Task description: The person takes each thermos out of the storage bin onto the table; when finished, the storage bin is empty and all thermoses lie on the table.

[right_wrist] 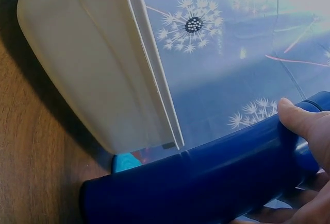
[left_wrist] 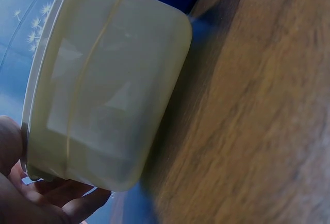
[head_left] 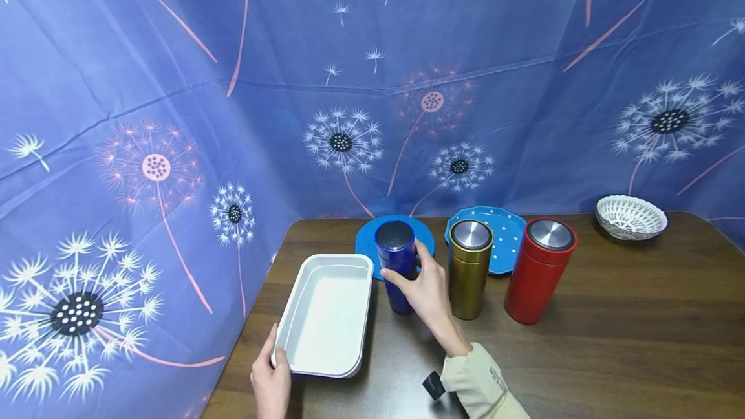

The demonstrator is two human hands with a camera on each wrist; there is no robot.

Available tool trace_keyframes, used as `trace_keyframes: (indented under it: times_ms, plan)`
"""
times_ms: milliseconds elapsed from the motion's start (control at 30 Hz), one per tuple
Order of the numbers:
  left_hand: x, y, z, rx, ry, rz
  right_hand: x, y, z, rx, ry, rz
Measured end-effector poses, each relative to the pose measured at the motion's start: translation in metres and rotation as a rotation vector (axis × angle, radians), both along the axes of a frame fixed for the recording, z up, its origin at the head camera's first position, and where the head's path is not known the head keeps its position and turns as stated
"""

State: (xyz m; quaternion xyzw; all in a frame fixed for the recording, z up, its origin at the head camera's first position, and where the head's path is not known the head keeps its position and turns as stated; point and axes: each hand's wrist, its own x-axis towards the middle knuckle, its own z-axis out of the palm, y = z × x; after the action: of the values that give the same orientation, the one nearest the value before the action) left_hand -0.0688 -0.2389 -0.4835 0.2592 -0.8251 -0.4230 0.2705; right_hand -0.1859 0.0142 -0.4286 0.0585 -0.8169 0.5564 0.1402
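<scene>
A deep white rectangular plastic container (head_left: 327, 315) stands at the left of the table, its inside bare. My left hand (head_left: 271, 374) holds its near left corner, thumb at the rim and fingers under the lip outside. In the left wrist view those fingers (left_wrist: 85, 203) lie against the container's wall (left_wrist: 124, 85). My right hand (head_left: 427, 286) grips a blue thermos flask (head_left: 396, 257) with a dark lid, thumb on the near side and fingers around the far side. The flask (right_wrist: 196, 183) is just right of the container. Its lower end is near the wood in the right wrist view.
Right of the blue flask stand a gold thermos (head_left: 468, 277) and a red thermos (head_left: 538, 277). Behind are a round blue mat (head_left: 367, 241) and a dotted blue plate (head_left: 506, 231). A white lattice basket (head_left: 631, 228) sits far right. Patterned cloth (head_left: 372, 83) hangs behind the table.
</scene>
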Motion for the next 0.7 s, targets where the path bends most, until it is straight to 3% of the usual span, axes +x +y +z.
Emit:
trace_keyframes:
  times_ms: [133, 433, 700]
  plan:
    - [-0.0001, 0.0012, 0.0009, -0.001, -0.008, 0.003, -0.0002, 0.0002, 0.0009, 0.007, -0.002, -0.002]
    - [-0.0015, 0.0034, 0.0019, 0.001, 0.05, -0.014, -0.0027, 0.0014, 0.0037, 0.018, -0.011, 0.013]
    - [0.0001, 0.0028, 0.0034, -0.027, 0.001, -0.008, -0.0022, -0.0005, -0.0005, 0.031, -0.014, 0.047]
